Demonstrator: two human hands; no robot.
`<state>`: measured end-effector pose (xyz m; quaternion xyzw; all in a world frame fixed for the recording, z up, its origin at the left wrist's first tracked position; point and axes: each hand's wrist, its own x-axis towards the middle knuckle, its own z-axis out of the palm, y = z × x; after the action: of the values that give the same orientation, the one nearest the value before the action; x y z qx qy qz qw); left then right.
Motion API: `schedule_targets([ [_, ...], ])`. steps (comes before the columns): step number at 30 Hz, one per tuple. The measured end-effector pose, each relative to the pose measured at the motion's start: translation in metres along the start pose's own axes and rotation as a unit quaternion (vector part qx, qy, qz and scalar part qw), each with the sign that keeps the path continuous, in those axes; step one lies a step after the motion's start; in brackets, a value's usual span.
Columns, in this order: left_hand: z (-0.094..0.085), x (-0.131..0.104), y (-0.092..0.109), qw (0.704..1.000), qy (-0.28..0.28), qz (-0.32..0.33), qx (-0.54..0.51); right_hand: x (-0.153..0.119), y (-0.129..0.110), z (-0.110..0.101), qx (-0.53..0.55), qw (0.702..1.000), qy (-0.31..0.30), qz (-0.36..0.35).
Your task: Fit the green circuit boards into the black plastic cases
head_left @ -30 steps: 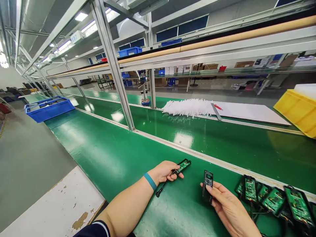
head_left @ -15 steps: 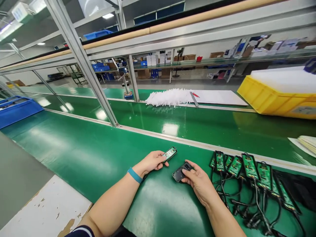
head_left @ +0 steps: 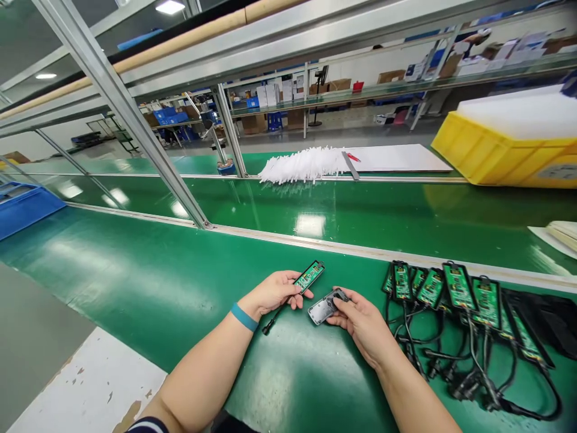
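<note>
My left hand (head_left: 277,293) grips a green circuit board in a black case (head_left: 310,276), component side up. A short black cable with a connector (head_left: 269,326) hangs below that hand. Between the thumb and fingers of my right hand (head_left: 356,313) is a black plastic cover (head_left: 321,308), its hollow inner face turned up. The cover and the cased board are close together but apart. To the right lie several more cased circuit boards (head_left: 458,287) with black cables (head_left: 473,376) tangled in front of them.
Black covers (head_left: 547,319) lie at the far right. Behind the metal rail are a heap of white strips (head_left: 302,165), a white board (head_left: 401,158) and a yellow bin (head_left: 505,153). A metal post (head_left: 121,114) rises at left, near a blue tray (head_left: 27,207).
My right hand has brought the cover slightly left and tilted its inner face up. The board in my left hand has tilted, and its cable connector now shows. The view has shifted a little.
</note>
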<state>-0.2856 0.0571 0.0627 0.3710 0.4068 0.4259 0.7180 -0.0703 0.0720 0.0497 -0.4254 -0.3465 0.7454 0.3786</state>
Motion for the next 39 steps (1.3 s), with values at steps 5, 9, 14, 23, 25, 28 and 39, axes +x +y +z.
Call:
schedule_targets([
  [5, 0.003, 0.0, -0.004, 0.999, 0.037, 0.013, -0.008, 0.0, 0.0, 0.0, 0.002, 1.0, 0.001, 0.003],
  [9, 0.009, 0.0, -0.007, 0.997, 0.068, 0.02, 0.008, 0.0, 0.0, -0.001, 0.003, 1.0, -0.005, 0.0],
  [14, 0.012, 0.002, -0.009, 0.995, 0.093, 0.026, 0.041, 0.002, 0.001, -0.004, 0.02, 1.0, -0.01, 0.002],
  [23, 0.006, 0.003, -0.006, 0.989, 0.083, 0.049, 0.109, 0.002, 0.001, -0.005, 0.027, 1.0, 0.001, 0.005],
  [25, 0.008, 0.002, -0.007, 0.99, 0.079, 0.027, 0.112, 0.003, 0.002, -0.005, 0.034, 0.999, -0.007, 0.007],
  [28, 0.012, -0.001, -0.01, 0.985, 0.08, 0.033, 0.153, 0.004, 0.003, -0.005, 0.042, 0.999, -0.013, 0.005],
  [39, 0.038, -0.018, -0.011, 0.842, 0.072, 0.219, 0.489, 0.004, 0.005, -0.003, 0.073, 0.997, 0.022, -0.004],
])
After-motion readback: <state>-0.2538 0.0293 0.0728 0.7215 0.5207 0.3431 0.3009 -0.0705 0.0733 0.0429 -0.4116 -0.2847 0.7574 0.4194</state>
